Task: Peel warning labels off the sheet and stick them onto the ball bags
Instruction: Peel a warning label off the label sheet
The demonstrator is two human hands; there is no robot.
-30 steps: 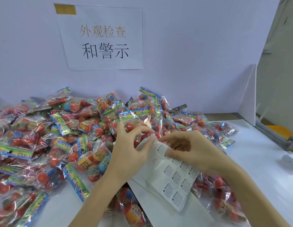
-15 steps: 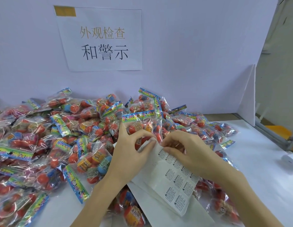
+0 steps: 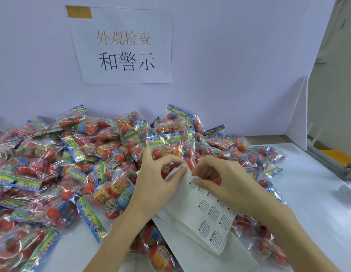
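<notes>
White label sheet point(image 3: 208, 218) lies at 6 o'clock before you, over the ball bags point(image 3: 76, 169). Your left hand point(image 3: 157, 185) pinches its top edge; your right hand point(image 3: 225, 183) pinches a label point(image 3: 192, 182) at its corner.

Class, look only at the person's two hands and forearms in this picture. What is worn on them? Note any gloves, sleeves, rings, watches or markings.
Nothing is worn. The left hand and right hand are bare, with no gloves, rings or markings in view. Both forearms are bare down to the bottom edge of the picture, with no sleeve, watch or bracelet showing. The fingernails look short and plain.
</notes>
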